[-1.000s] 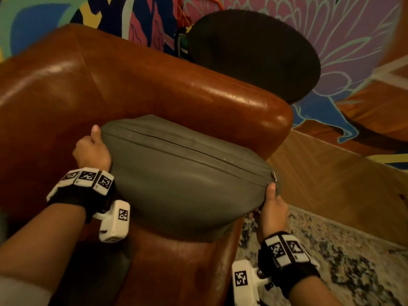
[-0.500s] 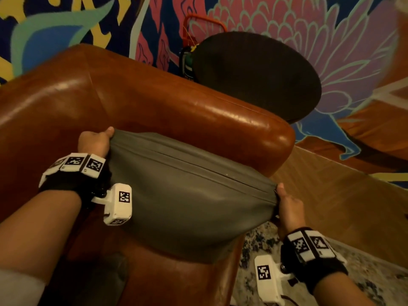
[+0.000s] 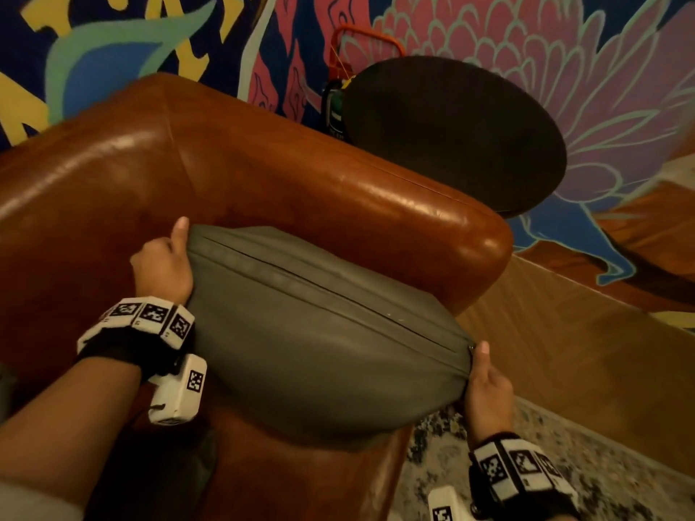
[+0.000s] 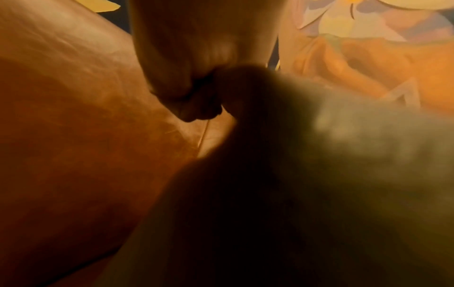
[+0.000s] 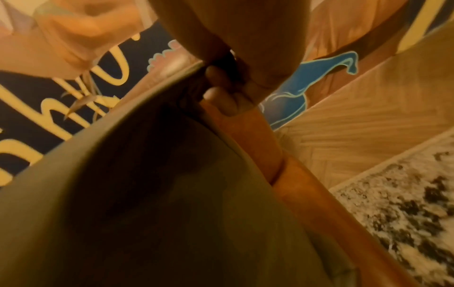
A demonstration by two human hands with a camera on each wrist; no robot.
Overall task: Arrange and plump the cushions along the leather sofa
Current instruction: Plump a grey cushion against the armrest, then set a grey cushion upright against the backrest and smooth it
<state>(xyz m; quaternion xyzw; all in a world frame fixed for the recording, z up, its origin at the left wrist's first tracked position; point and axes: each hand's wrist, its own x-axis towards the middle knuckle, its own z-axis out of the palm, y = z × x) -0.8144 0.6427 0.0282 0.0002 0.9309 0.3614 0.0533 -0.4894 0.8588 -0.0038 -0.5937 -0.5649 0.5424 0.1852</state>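
Your left hand (image 3: 162,265) clenches one corner of the grey cushion (image 3: 316,344), thumb up; your right hand (image 3: 489,393) pinches the opposite corner by the zip. Between your grips, the cushion bulges against the leather sofa (image 3: 286,182) arm.

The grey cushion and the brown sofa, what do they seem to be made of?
The cushion looks like matte woven fabric with soft filling: no shine, a zipper seam, and it bulges between the two hands. The sofa looks like glossy brown leather, or possibly a faux one: bright highlights and fine creases along its arm.
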